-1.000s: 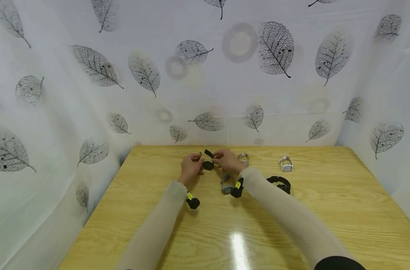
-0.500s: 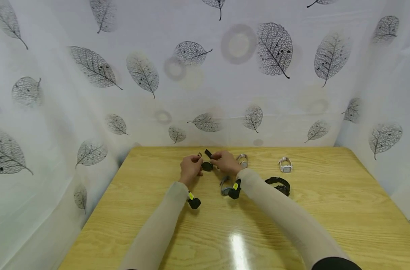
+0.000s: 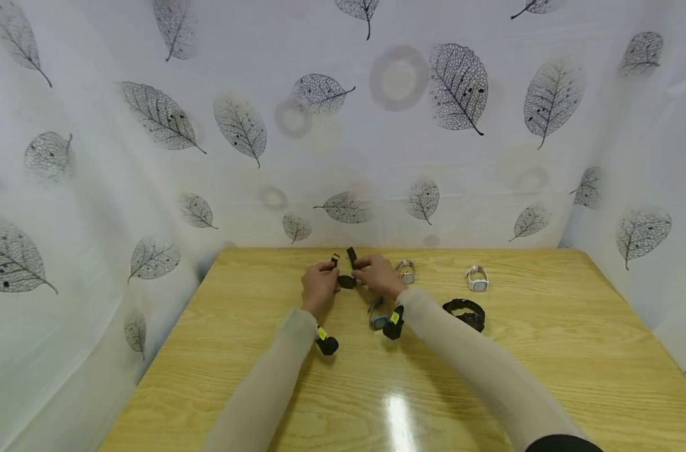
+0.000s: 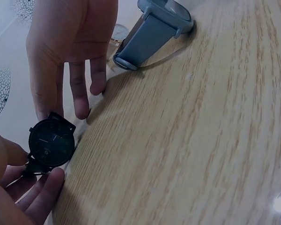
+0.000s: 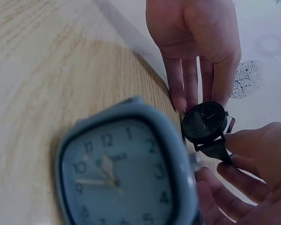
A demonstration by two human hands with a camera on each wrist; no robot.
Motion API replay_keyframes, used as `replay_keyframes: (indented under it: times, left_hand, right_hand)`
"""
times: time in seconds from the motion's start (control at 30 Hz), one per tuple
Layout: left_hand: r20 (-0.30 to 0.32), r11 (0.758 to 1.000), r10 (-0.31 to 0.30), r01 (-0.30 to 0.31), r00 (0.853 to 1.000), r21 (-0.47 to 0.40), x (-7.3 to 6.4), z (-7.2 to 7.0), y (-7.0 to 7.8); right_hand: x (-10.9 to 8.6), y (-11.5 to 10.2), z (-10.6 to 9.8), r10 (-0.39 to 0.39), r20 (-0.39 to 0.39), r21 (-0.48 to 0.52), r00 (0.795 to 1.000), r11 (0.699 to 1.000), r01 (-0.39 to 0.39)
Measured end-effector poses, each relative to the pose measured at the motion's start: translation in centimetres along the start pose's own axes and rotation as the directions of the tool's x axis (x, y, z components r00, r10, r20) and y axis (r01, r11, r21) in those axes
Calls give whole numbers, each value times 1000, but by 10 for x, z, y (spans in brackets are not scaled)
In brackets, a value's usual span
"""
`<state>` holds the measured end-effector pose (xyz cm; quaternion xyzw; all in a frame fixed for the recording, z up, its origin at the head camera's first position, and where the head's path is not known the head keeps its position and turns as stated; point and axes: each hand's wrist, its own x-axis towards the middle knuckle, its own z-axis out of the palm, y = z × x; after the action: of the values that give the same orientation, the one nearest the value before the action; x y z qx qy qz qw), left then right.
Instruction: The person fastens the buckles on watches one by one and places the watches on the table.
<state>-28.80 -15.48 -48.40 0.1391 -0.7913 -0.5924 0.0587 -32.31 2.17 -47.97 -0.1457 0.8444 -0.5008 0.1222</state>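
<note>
A black wristwatch (image 3: 346, 282) with a round dark dial is held between both hands near the table's far edge. My left hand (image 3: 319, 285) pinches one strap half, and its buckle end (image 3: 335, 258) sticks up past the fingers. The other strap half (image 3: 351, 254) stands up from between the thumb and fingers of my right hand (image 3: 379, 275). In the left wrist view the dial (image 4: 51, 143) faces the camera, with the strap (image 4: 36, 166) gripped below it. Closest to my right wrist stands a blue-grey square watch (image 5: 124, 173), large and blurred in the right wrist view.
On the wooden table (image 3: 252, 364), a watch with a pale strap (image 3: 406, 272) stands behind my right hand. A white watch (image 3: 477, 279) lies farther right, and a black watch (image 3: 466, 314) sits beyond my right forearm. A leaf-print curtain (image 3: 343, 157) hangs behind the table.
Both strap ends now rise more upright above my fingers, and the buckle end shows more. My hands have stayed at nearly the same spot; the other watches have not moved.
</note>
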Motion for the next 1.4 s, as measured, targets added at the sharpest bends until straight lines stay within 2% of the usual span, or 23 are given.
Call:
replay_keyframes:
  times: [0.17, 0.47, 0.77, 0.93, 1.1, 1.23, 1.4]
  left_hand:
    - [-39, 1000, -4, 5, 999, 25, 1, 2, -4]
    - [-11, 988, 29, -30, 1000, -153, -5, -2, -1]
    - [66, 948, 117, -92, 991, -304, -13, -7, 12]
    - [55, 940, 149, -124, 987, -317, -17, -7, 20]
    - [47, 935, 177, -153, 983, -321, -21, -6, 20]
    - [64, 917, 228, -192, 972, -351, -24, -8, 18]
    - [118, 895, 305, -243, 945, -374, -25, -12, 16]
  right_hand:
    - [-3, -3, 3, -20, -26, 8, 999, 1000, 20]
    - [-6, -2, 2, -87, -72, 26, 994, 996, 89]
    - [-13, -7, -7, -183, -158, 107, 970, 974, 201]
    - [-19, -12, -13, -190, -153, 197, 970, 956, 219]
    - [-23, -14, -16, -195, -144, 228, 970, 947, 225]
    - [-26, -14, -18, -196, -142, 273, 970, 934, 229]
    - [-27, -11, -22, -188, -134, 344, 973, 912, 224]
